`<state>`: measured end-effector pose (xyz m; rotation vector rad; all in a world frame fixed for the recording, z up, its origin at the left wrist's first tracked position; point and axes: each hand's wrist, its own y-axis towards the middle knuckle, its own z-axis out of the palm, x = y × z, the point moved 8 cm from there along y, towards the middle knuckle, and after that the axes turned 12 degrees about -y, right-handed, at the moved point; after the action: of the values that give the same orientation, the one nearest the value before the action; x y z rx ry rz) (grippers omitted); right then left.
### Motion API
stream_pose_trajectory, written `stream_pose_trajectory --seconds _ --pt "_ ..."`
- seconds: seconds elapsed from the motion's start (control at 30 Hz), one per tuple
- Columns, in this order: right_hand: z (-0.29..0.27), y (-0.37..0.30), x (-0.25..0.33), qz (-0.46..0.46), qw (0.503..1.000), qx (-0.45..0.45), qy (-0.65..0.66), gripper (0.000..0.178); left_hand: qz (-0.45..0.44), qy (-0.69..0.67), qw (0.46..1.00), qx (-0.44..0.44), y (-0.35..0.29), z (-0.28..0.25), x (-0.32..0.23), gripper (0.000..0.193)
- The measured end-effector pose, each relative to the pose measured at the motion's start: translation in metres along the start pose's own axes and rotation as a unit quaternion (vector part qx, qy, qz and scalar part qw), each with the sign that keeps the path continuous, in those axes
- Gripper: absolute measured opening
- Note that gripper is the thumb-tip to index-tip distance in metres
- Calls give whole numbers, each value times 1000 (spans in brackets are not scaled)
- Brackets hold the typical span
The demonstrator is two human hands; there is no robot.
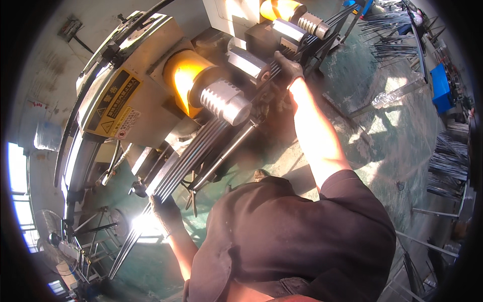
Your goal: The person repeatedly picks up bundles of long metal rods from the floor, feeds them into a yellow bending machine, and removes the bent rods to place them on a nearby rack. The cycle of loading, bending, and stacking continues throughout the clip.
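A bundle of long, thin metal rods (188, 156) runs slantwise along the machine, from the lower left up toward the upper right. My left hand (167, 215), in a greyish work glove, is closed round the rods near their lower part, and their ends stick out beyond it. Farther up, my right hand (290, 69), in a dark glove, grips the rods beside the hexagonal metal block (247, 63); its fingertips are partly hidden. Between the two hands, a ridged steel cylinder (226, 102) with an orange collar (186, 78) juts out just above the rods.
The cream machine housing (151, 60) with a warning label (114, 103) stands at the left. A second ridged cylinder (313, 25) is farther up. Stacks of rods (445, 166) and a blue bin (441, 88) lie along the right side. A fan (50, 229) stands at lower left.
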<state>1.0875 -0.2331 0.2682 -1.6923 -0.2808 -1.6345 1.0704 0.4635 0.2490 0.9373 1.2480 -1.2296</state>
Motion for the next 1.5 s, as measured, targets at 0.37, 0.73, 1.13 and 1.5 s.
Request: stream_pose_trajectory --seconds 0.37,0.73,1.13,1.5 --pt "19 -7 0 -27 997 28 62 37 -4 -5 1000 11 7 2 0 44" --pt "40 26 -79 -295 772 -55 -561 34 26 -8 1000 16 8 16 15 44" --pt "15 -28 17 -69 996 -26 -43 48 -65 -457 884 -78 7 -25 -1 30" --pt "-20 72 -72 -266 761 -62 -588 33 129 119 984 6 -7 52 -2 33"
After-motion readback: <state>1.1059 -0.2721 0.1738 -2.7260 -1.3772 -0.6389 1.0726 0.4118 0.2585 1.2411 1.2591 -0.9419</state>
